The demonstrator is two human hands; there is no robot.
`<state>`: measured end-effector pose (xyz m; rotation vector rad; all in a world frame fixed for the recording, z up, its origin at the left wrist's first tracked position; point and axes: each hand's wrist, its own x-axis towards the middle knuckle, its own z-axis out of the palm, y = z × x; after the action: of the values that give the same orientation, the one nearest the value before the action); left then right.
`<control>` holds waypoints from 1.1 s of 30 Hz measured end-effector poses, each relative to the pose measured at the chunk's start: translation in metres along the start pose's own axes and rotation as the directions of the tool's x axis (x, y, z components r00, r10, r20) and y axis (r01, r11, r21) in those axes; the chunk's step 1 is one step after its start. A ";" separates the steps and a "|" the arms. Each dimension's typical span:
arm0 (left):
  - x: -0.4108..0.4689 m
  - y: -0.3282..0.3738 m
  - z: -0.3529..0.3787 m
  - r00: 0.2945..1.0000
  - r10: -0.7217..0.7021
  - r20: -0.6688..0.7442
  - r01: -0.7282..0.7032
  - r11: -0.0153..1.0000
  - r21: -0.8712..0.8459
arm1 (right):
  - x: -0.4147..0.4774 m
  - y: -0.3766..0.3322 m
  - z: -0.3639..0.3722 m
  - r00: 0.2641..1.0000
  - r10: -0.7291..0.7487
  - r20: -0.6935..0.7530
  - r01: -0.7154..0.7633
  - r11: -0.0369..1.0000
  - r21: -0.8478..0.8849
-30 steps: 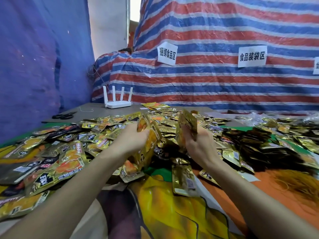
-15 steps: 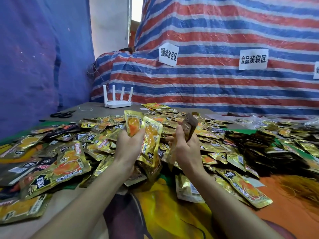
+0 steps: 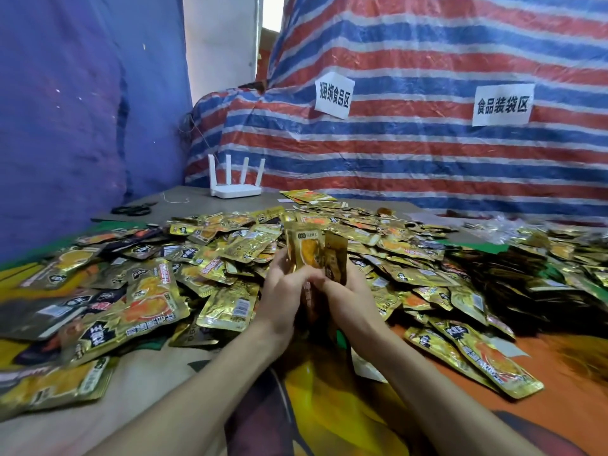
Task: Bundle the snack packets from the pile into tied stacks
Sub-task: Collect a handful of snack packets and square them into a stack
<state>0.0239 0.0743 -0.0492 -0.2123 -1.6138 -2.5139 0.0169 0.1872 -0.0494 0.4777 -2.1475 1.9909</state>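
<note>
A wide pile of gold and orange snack packets (image 3: pixel 230 255) covers the table in front of me. Over the pile's near edge, my left hand (image 3: pixel 284 301) and my right hand (image 3: pixel 348 297) are pressed together. Between them stands an upright stack of packets (image 3: pixel 312 250), gripped from both sides, its tops sticking up above my fingers. The stack's lower part is hidden behind my hands. A darker heap of packets (image 3: pixel 513 278) lies to the right.
A white router (image 3: pixel 236 189) with several antennas stands at the back of the table. Black scissors (image 3: pixel 131 210) lie at the back left. Loose packets (image 3: pixel 473 357) lie near my right forearm. Striped tarpaulin with paper labels (image 3: pixel 334 95) hangs behind; a blue sheet on the left.
My hands were apart, each holding its own packets. They have come together in the middle, and the packets now form one upright stack between them.
</note>
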 end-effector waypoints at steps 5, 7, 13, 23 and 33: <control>-0.004 -0.009 -0.002 0.987 -0.045 0.155 0.070 0.985 -0.161 | 0.000 0.002 0.004 0.999 0.027 -0.036 -0.025 0.998 0.057; -0.003 -0.012 -0.005 0.993 -0.032 0.117 0.041 0.996 -0.076 | 0.000 0.004 0.003 0.998 0.029 -0.060 -0.024 0.995 0.094; -0.001 -0.018 0.001 0.997 0.080 -0.011 -0.074 0.964 0.257 | -0.003 0.008 -0.004 0.991 0.086 -0.100 -0.069 0.984 0.162; -0.005 -0.016 0.011 0.976 0.130 0.174 -0.164 0.967 0.196 | -0.011 0.002 0.015 0.995 0.088 -0.046 -0.067 0.938 0.340; -0.005 -0.018 0.002 0.939 0.297 0.171 -0.303 0.953 0.008 | -0.006 0.000 0.010 0.977 0.211 0.035 -0.174 0.685 0.707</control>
<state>0.0256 0.0835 -0.0652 -0.6321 -1.5428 -2.2858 0.0232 0.1775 -0.0522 0.2837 -1.3509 2.8971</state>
